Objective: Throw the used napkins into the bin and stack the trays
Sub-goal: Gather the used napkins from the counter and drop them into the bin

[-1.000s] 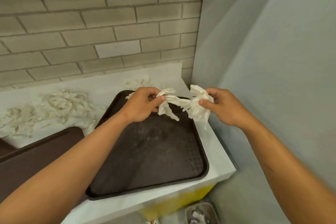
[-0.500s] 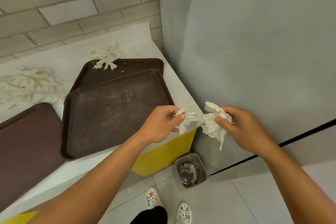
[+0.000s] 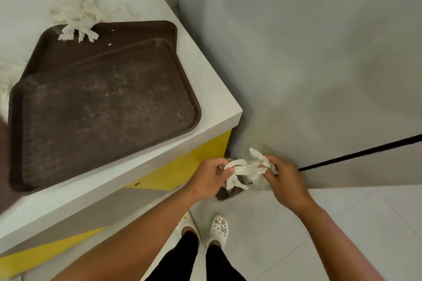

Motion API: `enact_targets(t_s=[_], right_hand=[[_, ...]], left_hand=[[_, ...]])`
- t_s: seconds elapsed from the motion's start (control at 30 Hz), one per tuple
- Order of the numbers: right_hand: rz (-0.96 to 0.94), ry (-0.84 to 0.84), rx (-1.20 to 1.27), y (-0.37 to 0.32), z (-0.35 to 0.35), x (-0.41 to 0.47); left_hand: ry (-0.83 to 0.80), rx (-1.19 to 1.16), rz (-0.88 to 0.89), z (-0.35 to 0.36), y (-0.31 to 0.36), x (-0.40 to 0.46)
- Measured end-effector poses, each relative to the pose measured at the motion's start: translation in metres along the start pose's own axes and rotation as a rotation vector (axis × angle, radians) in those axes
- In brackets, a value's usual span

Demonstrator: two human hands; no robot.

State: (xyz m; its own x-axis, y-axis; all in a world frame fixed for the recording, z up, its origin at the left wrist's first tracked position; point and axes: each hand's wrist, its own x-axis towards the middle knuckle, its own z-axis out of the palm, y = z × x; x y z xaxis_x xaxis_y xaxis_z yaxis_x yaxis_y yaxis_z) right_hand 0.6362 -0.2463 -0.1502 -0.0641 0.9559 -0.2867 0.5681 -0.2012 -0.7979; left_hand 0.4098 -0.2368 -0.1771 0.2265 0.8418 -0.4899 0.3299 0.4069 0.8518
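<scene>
My left hand (image 3: 211,178) and my right hand (image 3: 282,178) both pinch a crumpled white napkin (image 3: 246,170), stretched between them beyond the counter's corner. Right under the napkin stands a small grey bin (image 3: 228,193) on the floor, mostly hidden by my hands. On the white counter (image 3: 217,107) two brown trays lie stacked and shifted: the top tray (image 3: 102,107) over the lower tray (image 3: 137,32). A bunch of used napkins (image 3: 77,20) lies across the lower tray's far rim.
A grey wall (image 3: 308,52) runs along the right, close to the bin. More napkins (image 3: 4,80) and the blurred edge of another tray (image 3: 3,157) show at the left border. My feet in white clogs (image 3: 218,228) stand on pale floor tiles.
Both hands carried the napkin from above the tray, off the counter's corner and down over the bin. The view tilted down toward the floor.
</scene>
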Motion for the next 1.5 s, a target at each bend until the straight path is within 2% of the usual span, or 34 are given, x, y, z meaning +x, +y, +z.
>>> enact_targets(t_s=[0.4, 0.7, 0.77, 0.93, 1.17, 1.37, 1.5], right_hand=[[0.159, 0.051, -0.06, 0.147, 0.125, 0.06], [0.223, 0.034, -0.103, 0.224, 0.201, 0.105], [0.253, 0.002, -0.12, 0.235, 0.209, 0.114], [0.331, -0.211, -0.152, 0.245, 0.211, 0.128], [0.22, -0.317, -0.281, 0.189, 0.173, 0.123], [0.105, -0.407, -0.229, 0.075, 0.103, 0.09], [0.037, -0.407, -0.146, -0.006, 0.053, 0.057]], left_hand=[[0.099, 0.043, -0.263, 0.018, -0.151, 0.107], [0.043, 0.334, -0.238, 0.04, -0.243, 0.167], [0.009, 0.337, -0.25, 0.042, -0.254, 0.178], [-0.022, 0.342, -0.236, 0.04, -0.257, 0.184], [-0.08, 0.404, -0.158, 0.022, -0.225, 0.161], [-0.069, 0.326, -0.012, 0.0, -0.142, 0.098], [-0.079, 0.29, 0.101, -0.016, -0.071, 0.04]])
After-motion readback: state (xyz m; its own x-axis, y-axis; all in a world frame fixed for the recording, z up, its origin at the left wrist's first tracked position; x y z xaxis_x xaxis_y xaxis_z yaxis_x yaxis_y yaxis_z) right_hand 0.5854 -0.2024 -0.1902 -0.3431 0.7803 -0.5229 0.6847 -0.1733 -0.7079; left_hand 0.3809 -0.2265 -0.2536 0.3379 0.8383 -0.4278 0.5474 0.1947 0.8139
